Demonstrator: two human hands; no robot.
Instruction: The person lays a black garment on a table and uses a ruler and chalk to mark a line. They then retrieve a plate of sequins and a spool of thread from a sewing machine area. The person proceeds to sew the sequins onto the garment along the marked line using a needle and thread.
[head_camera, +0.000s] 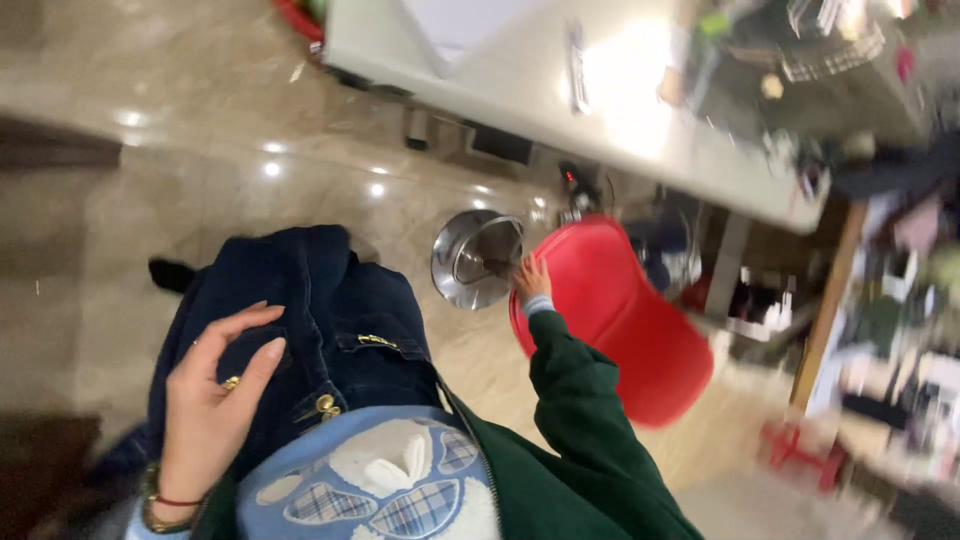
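**Steel bin lid under the right fingertips; left hand spread over the jeans**

Steel, round and shiny: a pedal-type waste bin (477, 258) stands on the polished beige floor (200, 160), at about 12 o'clock from the wearer's body. Its lid shows a raised inner panel reflecting light.

Right hand (530, 280): arm extended in a dark green sleeve (580, 400) with a pale blue cuff, reaching toward 1 o'clock. Fingers are spread and pointing at the bin; fingertips appear to touch the lid's edge at its 4 o'clock side. Nothing is pinched or held that I can make out. Motion blur is moderate, so contact is probable, not certain.

Left hand (215, 385): open, fingers loosely spread, palm facing the dark blue jeans (310, 310) at the thigh, at about 9 o'clock from the body's middle. It holds nothing. A ring shows on one finger, and a red cord and a bracelet on the wrist. It lies well apart from the bin.

Surroundings: a red plastic chair (620, 320) stands just beside the bin at its 3 o'clock side, its seat edge directly under the right wrist. This is the nearest obstruction to the reaching arm. A pale table (520, 80) runs across the top, from 12 to 2 o'clock, with a wire basket (830, 50) on its far end. Cluttered shelving at 3 o'clock is too blurred to itemise. A small red stool (800, 450) sits on the floor at 4 o'clock. A light blue top with a white patch and plaid patches (380, 480) fills the bottom centre.
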